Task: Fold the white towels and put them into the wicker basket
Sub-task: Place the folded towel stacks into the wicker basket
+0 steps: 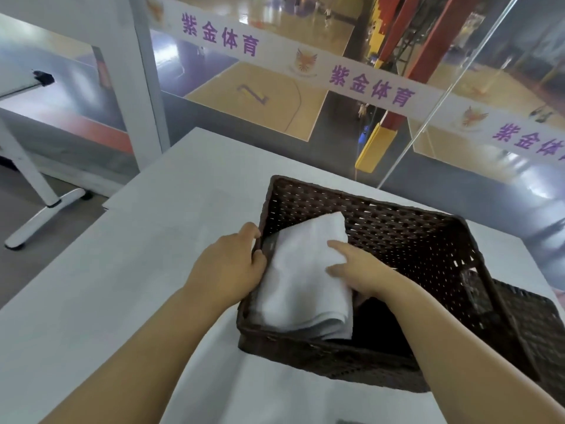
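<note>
A dark brown wicker basket [397, 228] stands on the white table [128, 270]. A folded white towel [302, 280] lies inside it against the left wall, its folded layers showing at the near end. My left hand [232, 264] grips the basket's left rim, fingers curled over the edge beside the towel. My right hand [357, 267] rests flat on top of the towel inside the basket, fingers spread and pointing left. The basket's right half looks dark and holds no towel that I can see.
Behind the table a glass wall with a banner of purple characters [370, 84] overlooks a sports hall. A white stand with a wheeled foot [39, 215] is on the floor at the left. The table's left edge runs diagonally near it.
</note>
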A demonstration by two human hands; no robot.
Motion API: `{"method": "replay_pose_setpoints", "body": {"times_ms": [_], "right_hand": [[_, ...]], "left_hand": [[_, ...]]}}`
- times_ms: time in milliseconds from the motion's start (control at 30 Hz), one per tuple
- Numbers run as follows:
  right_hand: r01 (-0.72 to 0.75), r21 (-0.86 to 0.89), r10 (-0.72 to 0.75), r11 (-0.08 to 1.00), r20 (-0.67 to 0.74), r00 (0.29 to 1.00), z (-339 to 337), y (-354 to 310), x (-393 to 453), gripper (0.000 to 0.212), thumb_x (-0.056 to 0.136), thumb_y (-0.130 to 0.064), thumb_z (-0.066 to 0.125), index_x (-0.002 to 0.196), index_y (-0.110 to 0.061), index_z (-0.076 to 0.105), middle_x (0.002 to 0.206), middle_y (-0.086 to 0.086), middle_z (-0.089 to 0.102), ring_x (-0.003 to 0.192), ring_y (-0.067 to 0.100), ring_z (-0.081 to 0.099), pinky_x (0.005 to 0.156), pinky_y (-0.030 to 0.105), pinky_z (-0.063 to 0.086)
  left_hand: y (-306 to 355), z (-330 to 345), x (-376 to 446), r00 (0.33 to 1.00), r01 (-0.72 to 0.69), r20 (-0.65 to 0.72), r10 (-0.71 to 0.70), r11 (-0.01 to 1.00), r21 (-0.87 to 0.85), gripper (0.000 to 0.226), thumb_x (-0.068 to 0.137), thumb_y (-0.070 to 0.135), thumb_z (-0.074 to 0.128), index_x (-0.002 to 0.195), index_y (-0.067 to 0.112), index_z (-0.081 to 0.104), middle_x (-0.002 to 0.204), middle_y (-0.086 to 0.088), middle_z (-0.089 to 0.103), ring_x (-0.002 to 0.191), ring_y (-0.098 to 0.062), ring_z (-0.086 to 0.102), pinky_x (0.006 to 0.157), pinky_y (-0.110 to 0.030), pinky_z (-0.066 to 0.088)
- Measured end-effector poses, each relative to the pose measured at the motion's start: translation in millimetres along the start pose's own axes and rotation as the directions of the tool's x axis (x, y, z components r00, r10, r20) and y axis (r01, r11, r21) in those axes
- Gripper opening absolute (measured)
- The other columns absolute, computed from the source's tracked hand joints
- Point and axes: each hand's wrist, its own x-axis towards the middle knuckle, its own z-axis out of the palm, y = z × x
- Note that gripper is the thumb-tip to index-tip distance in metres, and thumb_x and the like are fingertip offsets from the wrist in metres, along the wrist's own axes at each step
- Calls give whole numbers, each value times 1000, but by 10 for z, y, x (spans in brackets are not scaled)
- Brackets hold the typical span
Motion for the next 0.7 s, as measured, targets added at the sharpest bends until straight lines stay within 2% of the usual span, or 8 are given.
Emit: {"method": "replay_pose_setpoints", "body": {"times_ms": [67, 133, 200, 267, 433, 567, 700], "right_hand": [[-102, -218, 138, 971, 156, 978, 75, 149, 17, 70, 93, -31, 56, 150, -34, 17, 150, 4, 32, 106, 24, 49, 67, 39, 58], [-85, -347, 161, 934, 197, 967, 136, 243, 19, 67, 94, -32, 56, 150, -30, 20, 151, 4, 34, 117, 25, 49, 82, 37, 55], [-21, -423, 113, 906, 195, 974, 135, 242, -10, 61, 95, -29, 55, 149, -22, 27, 149, 4, 39, 129, 22, 45, 99, 31, 43], [12, -445, 68, 896, 162, 984, 68, 171, -95, 58, 96, -27, 55, 148, -20, 31, 147, 3, 43, 131, 19, 44, 105, 28, 36], [44, -512, -51, 858, 1, 999, -138, -36, -437, 57, 94, -35, 54, 146, -25, 34, 145, -2, 44, 131, 19, 43, 105, 30, 35], [19, -545, -88, 838, -100, 991, -188, -164, -862, 57, 94, -38, 54, 146, -27, 33, 148, -4, 40, 135, 18, 37, 110, 34, 33], [-19, -530, -84, 848, -171, 982, -139, -216, -1324, 55, 94, -40, 52, 144, -29, 34, 144, -3, 45, 131, 19, 42, 107, 38, 37]], "left_hand": [[8, -18, 12, 1000, -28, -9, 28, 1000, 11, 27, 93, 30, 43, 117, 20, 46, 74, 5, 53, 74, -18, 55, 58, -30, 36], [25, -43, 16, 999, -40, -17, 40, 999, 15, 25, 93, 29, 45, 115, 19, 47, 83, 6, 50, 78, -17, 54, 63, -28, 36], [36, -60, 17, 998, -53, -17, 53, 999, 13, 23, 93, 28, 45, 113, 18, 49, 95, 5, 52, 84, -17, 56, 65, -29, 40], [44, -77, 19, 997, -76, -9, 76, 997, 19, 22, 93, 28, 46, 111, 17, 50, 104, 1, 54, 89, -19, 58, 69, -32, 46], [52, -184, -25, 992, -113, 72, 108, 991, 71, 29, 94, 33, 45, 117, 16, 50, 111, 0, 55, 96, -19, 58, 76, -32, 48], [51, -277, -128, 979, -183, 110, 169, 974, 130, 28, 94, 35, 46, 115, 17, 52, 105, 1, 55, 91, -17, 57, 72, -28, 46], [57, -377, -254, 959, -269, 141, 245, 945, 189, 22, 93, 36, 46, 105, 21, 57, 97, 5, 53, 85, -14, 54, 67, -27, 43]]}}
